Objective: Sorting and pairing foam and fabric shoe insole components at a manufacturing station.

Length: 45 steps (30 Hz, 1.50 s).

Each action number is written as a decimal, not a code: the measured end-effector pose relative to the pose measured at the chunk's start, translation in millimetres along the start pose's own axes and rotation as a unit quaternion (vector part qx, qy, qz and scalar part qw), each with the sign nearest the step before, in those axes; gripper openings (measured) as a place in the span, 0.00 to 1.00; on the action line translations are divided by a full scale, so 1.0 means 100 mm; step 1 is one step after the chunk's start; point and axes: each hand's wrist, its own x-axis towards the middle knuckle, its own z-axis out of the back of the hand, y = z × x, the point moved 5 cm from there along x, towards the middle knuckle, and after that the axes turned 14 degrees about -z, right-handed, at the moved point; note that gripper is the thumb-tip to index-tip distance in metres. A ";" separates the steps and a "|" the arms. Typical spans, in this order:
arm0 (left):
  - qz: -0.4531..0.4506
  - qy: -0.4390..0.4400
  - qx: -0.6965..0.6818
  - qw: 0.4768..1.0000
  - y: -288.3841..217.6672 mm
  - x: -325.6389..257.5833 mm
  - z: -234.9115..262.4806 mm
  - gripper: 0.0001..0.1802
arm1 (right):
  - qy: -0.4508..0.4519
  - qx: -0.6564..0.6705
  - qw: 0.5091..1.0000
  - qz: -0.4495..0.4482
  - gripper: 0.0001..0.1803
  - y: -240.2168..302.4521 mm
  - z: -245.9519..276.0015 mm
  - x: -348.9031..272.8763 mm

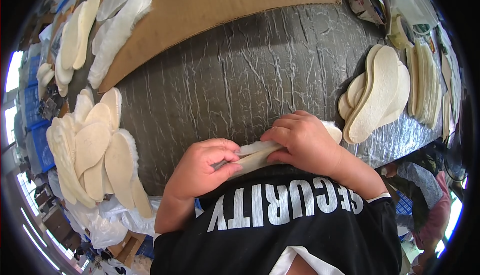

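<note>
Close to my body I hold a cream insole (pixel 257 161) edge-on in both hands, a white fluffy layer along its far side. My left hand (pixel 204 167) pinches one end between thumb and fingers. Farther right, my right hand (pixel 306 142) grips the middle, its thumb on the near face and fingers over the far edge. The rounded other end sticks out past my right hand. A narrow gap shows between the cream and white layers; my fingers hide much of the rest.
A heap of fleece-backed insoles (pixel 95 147) lies at left, and a stack of plain insoles (pixel 375 95) at right, beside more standing in a row (pixel 425 82). Cardboard (pixel 215 10) covers the far side of the dark, wrinkled tabletop (pixel 225 80). A person in pink (pixel 435 210) is at far right.
</note>
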 end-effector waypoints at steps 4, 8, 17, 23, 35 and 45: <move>-0.012 -0.039 0.037 0.999 0.01 -0.01 -0.05 0.07 | -0.008 -0.039 0.999 -0.012 0.20 0.04 0.01 0.00; -0.029 -0.044 0.060 0.997 -0.07 0.05 -0.08 0.07 | -0.010 -0.082 0.997 0.003 0.18 0.13 -0.01 0.10; 0.024 -0.174 -0.106 0.979 0.14 -0.23 0.03 0.15 | 0.061 -0.010 0.998 -0.027 0.12 0.05 -0.11 0.13; 0.032 -0.024 0.059 0.997 0.04 -0.09 -0.07 0.36 | 0.057 -0.004 0.998 -0.027 0.11 0.08 -0.09 0.13; 0.047 0.023 0.038 0.998 0.07 0.03 -0.21 0.14 | 0.077 -0.039 0.996 0.003 0.11 0.15 -0.14 0.08; 0.204 -0.011 -0.092 0.975 0.42 -0.07 -0.16 0.09 | 0.012 -0.123 0.990 0.074 0.42 0.15 -0.01 0.00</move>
